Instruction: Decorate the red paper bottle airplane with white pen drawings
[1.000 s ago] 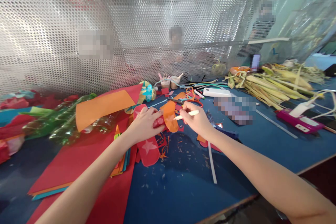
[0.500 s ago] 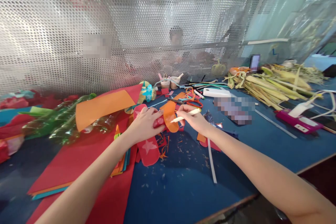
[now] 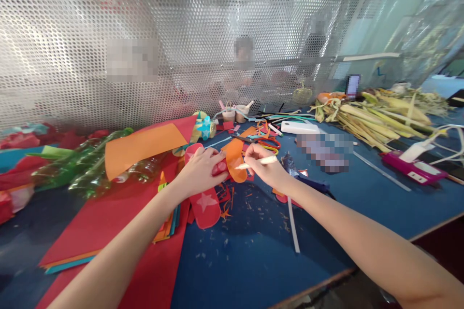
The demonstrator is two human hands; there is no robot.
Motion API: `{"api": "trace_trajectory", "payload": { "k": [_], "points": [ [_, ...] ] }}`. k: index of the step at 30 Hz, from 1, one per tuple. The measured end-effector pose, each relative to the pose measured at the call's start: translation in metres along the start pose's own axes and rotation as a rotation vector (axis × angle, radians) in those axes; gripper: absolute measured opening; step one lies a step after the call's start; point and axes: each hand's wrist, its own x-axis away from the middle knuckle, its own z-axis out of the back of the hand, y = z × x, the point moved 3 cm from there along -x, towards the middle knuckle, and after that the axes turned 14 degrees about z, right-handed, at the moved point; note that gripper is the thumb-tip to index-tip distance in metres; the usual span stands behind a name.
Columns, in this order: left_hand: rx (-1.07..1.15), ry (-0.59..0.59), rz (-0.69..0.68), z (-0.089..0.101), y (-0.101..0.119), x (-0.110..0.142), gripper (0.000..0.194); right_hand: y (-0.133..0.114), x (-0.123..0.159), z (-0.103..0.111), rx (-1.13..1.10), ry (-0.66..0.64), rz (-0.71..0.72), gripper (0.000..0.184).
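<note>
A white pen (image 3: 258, 162) is pinched in my right hand (image 3: 270, 169), its tip touching the lower part of an orange paper piece (image 3: 235, 153) with a pale star on it. Curled fingers of my left hand (image 3: 203, 169) grip a red star-patterned piece (image 3: 206, 207), whose rounded end shows below the palm. A glossy red bulge (image 3: 219, 168) pokes out between the left fingers, right beside the orange piece. How the red and orange parts join is hidden by the left hand.
Red sheets (image 3: 97, 222) and clear green bottles (image 3: 90, 174) lie to the left. Scissors (image 3: 268, 142), paper scraps and two small cups (image 3: 241, 113) are behind the hands. Rightward are a white box (image 3: 300, 128), dry husks (image 3: 377, 120) and a magenta power strip (image 3: 413, 166). A perforated metal screen (image 3: 203, 24) stands behind.
My right hand has shifted slightly, and the pen tip has moved down and left across the orange piece. My left hand stays in place.
</note>
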Motion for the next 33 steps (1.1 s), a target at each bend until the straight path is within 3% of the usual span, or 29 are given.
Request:
{"api": "trace_trajectory", "payload": {
  "k": [8,17,22,33],
  "points": [
    [0.009,0.004,-0.008,-0.0008,0.0003,-0.0010,0.034,-0.0014,0.0015,0.0018,0.127,0.096,0.027,0.027],
    [0.002,-0.004,0.003,-0.0028,-0.0020,-0.0009,0.045,0.0007,0.0018,0.0042,0.201,0.115,0.022,0.024],
    [0.007,-0.017,0.016,-0.0033,-0.0022,-0.0006,0.052,-0.0009,0.0006,0.0041,0.249,0.082,0.048,0.025],
    [-0.004,-0.017,0.005,-0.0033,-0.0014,-0.0005,0.045,-0.0015,0.0008,0.0024,0.271,0.021,0.106,0.023]
  ]
}}
